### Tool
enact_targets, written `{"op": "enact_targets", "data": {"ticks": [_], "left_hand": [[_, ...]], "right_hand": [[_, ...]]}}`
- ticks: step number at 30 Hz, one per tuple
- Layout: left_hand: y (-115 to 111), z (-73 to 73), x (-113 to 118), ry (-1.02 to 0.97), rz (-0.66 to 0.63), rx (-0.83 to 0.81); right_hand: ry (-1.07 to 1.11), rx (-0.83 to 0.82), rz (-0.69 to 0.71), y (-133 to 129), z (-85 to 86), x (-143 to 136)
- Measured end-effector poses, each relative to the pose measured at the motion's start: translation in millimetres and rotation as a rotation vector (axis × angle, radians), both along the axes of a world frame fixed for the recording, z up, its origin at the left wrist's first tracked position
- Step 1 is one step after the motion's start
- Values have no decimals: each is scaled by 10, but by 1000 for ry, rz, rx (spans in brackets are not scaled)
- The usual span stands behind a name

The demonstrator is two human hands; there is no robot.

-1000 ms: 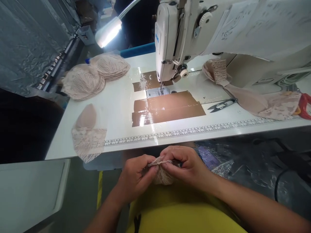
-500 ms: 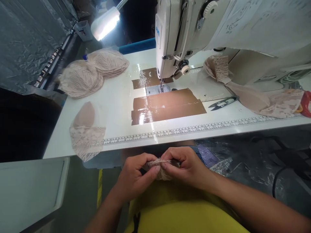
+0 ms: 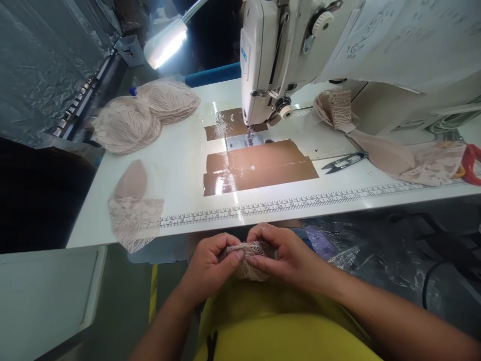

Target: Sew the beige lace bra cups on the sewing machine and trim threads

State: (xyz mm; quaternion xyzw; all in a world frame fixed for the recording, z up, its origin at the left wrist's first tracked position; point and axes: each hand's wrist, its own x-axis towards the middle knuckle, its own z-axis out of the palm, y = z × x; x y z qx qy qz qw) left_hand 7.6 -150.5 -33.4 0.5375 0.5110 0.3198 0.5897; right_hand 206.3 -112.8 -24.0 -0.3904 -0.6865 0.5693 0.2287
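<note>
Below the table's front edge, close to my body, I hold a small bunched piece of beige lace fabric. My left hand pinches its left side between thumb and fingers. My right hand grips the right side, the thumb lying along the lace and the fingers curled behind. Much of the piece is folded under or hidden by my fingers. Ahead of my hands stands a white sewing machine, its needle over a metal plate flanked by brown tape.
Stacked lace pieces lie at the table's back left. One lace piece overhangs the front left edge. Thread snips, more lace and red-handled scissors lie right. A printed ruler runs along the front. A lamp shines above.
Both hands have shifted slightly, and the lace between them is turned and spread, with more of its netted surface showing. The things on the table stay where they were.
</note>
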Motion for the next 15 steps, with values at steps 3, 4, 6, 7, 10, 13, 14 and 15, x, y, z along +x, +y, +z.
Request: {"op": "enact_targets", "data": {"ticks": [3,4,6,7,10,13,14,15], "left_hand": [[19,7,12,-13,-16,-17],[24,14,18,-13,-26,-26],[29,29,28,-2,-42,-39],[29,33,32,6,-45,-42],[25,29,38,-11,-39,-49],[29,9,40,-61,-21,-58],[32,4,42,-71,-8,-57],[36,1,44,-76,1,-53]], "right_hand": [[-10,14,4,-1,28,11],[-11,25,1,-1,41,16],[-9,49,-11,0,65,25],[-5,59,-19,0,74,28],[25,62,-37,-9,86,29],[52,57,-47,-20,82,28],[54,56,-42,-18,83,32],[54,53,-28,-13,87,41]]}}
